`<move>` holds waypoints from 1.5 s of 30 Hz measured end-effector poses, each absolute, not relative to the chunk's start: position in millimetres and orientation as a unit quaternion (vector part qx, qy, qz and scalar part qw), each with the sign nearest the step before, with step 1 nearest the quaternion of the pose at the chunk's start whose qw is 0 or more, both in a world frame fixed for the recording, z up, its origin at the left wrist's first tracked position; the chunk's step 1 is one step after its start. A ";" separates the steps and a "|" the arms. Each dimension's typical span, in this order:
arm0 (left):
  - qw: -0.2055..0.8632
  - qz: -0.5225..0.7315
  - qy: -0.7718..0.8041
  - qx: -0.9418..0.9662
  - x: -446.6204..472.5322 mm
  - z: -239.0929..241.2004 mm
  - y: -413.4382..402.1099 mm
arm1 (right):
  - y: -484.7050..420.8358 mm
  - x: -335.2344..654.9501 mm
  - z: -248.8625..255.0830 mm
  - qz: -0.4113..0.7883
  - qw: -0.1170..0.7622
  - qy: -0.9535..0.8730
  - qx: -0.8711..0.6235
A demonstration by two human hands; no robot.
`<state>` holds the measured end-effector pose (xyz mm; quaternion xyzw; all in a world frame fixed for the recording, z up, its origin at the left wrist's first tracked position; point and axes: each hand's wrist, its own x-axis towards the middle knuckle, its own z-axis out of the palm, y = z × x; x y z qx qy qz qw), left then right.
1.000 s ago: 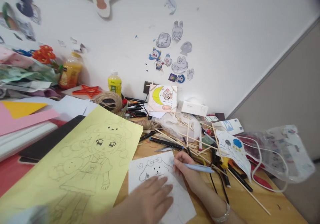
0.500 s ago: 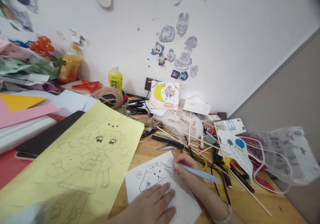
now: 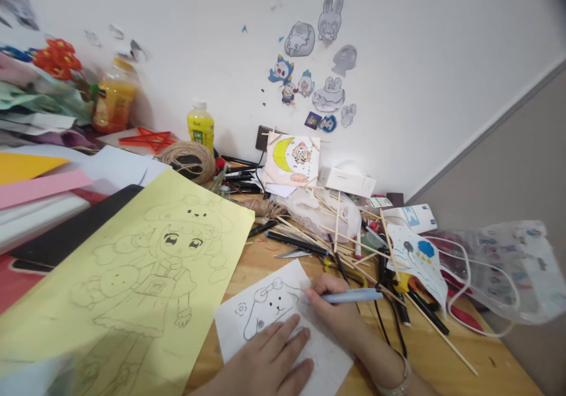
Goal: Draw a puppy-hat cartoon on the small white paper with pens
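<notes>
A small white sheet of paper lies tilted on the wooden table, bearing a black line drawing of a long-eared puppy with a bow and a little flower beside it. My left hand rests flat on the sheet's lower part, fingers spread, covering some of the drawing. In my right hand is a light blue pen, gripped between thumb and fingers. Its tip is hidden by my fingers, near the right side of the puppy's head. To the left lies a large yellow sheet with a pencil drawing of a girl.
Behind the paper are scissors, black markers and many wooden sticks. A face mask with drawings lies right. Twine, a yellow bottle and a moon picture stand toward the wall.
My right hand has shifted slightly down the drawing's right side, and the pen now lies closer to level. My left hand stays on the paper. The whole view has tilted down a little.
</notes>
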<state>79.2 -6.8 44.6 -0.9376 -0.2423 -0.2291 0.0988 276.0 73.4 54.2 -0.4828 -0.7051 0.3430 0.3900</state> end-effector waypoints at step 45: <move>0.082 -0.242 -0.239 -0.937 80.0 46.6 -7.9 | 72.0 273.2 60.5 0.310 0.322 -0.752 -0.484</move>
